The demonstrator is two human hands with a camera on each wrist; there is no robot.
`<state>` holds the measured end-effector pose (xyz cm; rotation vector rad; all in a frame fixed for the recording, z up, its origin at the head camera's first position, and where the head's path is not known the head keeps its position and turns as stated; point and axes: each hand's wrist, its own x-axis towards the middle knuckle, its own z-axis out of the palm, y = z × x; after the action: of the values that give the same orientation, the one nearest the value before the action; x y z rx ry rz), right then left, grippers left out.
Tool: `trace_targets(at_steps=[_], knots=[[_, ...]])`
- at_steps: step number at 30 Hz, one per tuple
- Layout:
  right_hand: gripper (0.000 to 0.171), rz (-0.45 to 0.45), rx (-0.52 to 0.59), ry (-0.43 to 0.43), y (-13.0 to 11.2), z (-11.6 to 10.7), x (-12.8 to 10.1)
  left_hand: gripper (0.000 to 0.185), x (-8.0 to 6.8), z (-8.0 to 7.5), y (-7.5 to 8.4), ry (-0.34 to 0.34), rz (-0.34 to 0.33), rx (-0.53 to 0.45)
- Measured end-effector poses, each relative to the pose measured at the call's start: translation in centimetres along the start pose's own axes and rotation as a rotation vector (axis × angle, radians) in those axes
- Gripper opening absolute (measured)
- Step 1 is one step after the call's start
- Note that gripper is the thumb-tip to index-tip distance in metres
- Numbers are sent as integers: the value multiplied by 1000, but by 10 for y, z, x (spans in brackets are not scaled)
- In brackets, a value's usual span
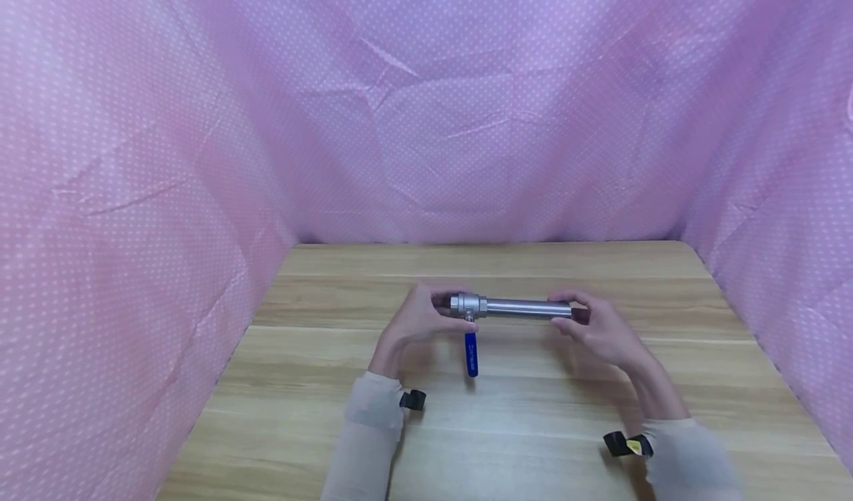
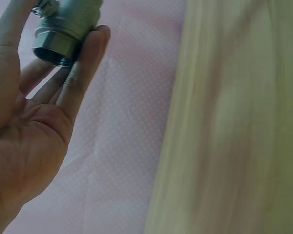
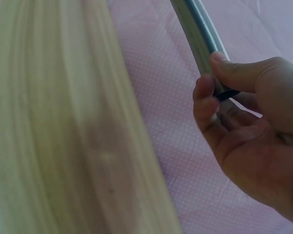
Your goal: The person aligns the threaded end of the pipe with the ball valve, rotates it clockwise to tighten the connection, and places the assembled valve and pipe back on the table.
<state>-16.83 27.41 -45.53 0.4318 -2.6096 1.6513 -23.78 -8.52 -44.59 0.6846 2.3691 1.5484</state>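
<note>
Held level above wooden table: metal pipe pinched by right hand, valve body gripped by left hand. Blue lever hanging below fingers. Probably heavy, rigid, slick; knurled valve end likely surest hold.

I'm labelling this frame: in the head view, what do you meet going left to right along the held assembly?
Left hand → valve body with blue handle hanging below → metal pipe → right hand.
</note>
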Motion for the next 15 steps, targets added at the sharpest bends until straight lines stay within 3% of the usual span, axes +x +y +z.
trace_targets(at_steps=[4,12,15], knots=[[38,50,-30,-20,9,2,0,55,2,4,-12,-41,-17,72],[33,124,-177,-22,23,4,1,53,5,12,-22,-97,-31,112],[31,149,-157,-31,28,5,1,51,6,15,-24,-100,-34,126]])
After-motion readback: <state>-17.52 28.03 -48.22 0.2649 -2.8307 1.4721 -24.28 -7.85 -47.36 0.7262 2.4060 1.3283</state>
